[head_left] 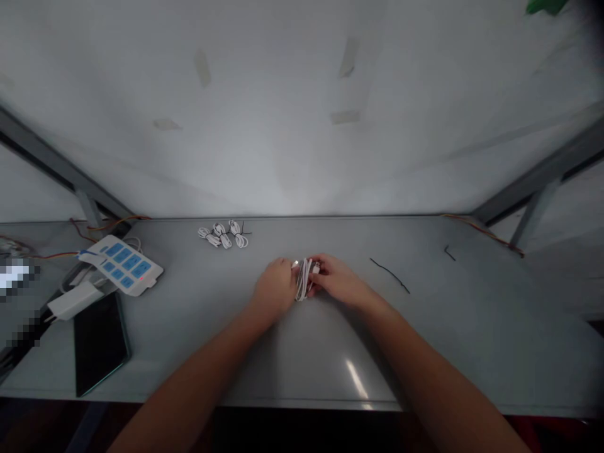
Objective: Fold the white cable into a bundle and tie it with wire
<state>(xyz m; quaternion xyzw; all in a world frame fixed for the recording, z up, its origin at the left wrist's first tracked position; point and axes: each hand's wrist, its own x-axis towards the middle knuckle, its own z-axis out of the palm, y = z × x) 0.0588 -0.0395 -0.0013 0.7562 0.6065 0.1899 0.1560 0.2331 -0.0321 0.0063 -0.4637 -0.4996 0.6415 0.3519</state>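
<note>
Between my two hands is a white USB cable point(304, 279), wound into a loose coil just above the grey table. My left hand point(278, 281) is closed on the coil's left side, with a metal plug end poking out near the fingertips. My right hand point(335, 277) pinches the right side, where a white connector point(316, 268) shows by the thumb. Three bundled white cables point(223, 235) lie side by side at the back left, with dark ties around them. A black twist tie point(389, 275) rests to the right of my right hand.
A smaller bent black tie point(450, 253) lies further right. At the left are a white power strip point(123, 264) with blue sockets, a white power adapter point(75, 300) and a dark tablet point(100, 343). A white wall point(302, 157) rises behind the table.
</note>
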